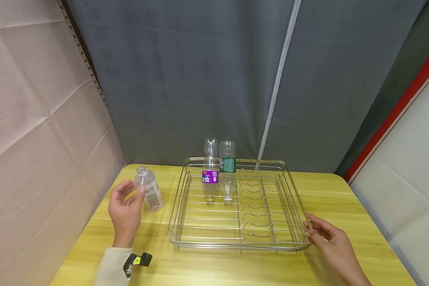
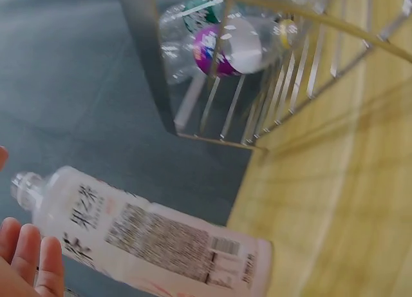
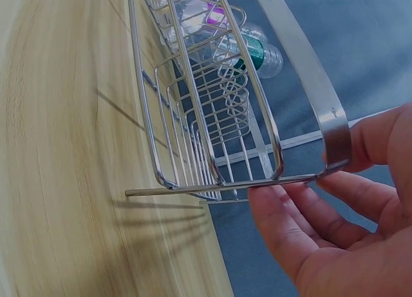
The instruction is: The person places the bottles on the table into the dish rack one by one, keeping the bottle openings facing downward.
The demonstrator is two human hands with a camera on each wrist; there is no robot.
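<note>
My left hand [image 1: 126, 210] is beside an uncapped clear bottle [image 1: 152, 194] with a white label. The bottle stands upright on the table, left of a wire rack [image 1: 210, 238]. In the left wrist view, the loosely bent fingers [image 2: 26, 252] are close to the bottle's neck. At the rack's front right corner, my right hand [image 1: 330, 242] pinches the metal rim between thumb and fingers. Two clear bottles lean inside the rack, one with a purple label [image 1: 210, 177] and one with a green label [image 1: 227, 164]. Their far ends rise above the back rim.
The rack covers the middle of the yellow wood-grain table [image 1: 196, 270]. Behind it hangs a grey curtain [image 1: 186, 87]. A pale cloth wall [image 1: 39, 139] closes off the left side, and a white panel [image 1: 414, 167] with a red edge borders the right.
</note>
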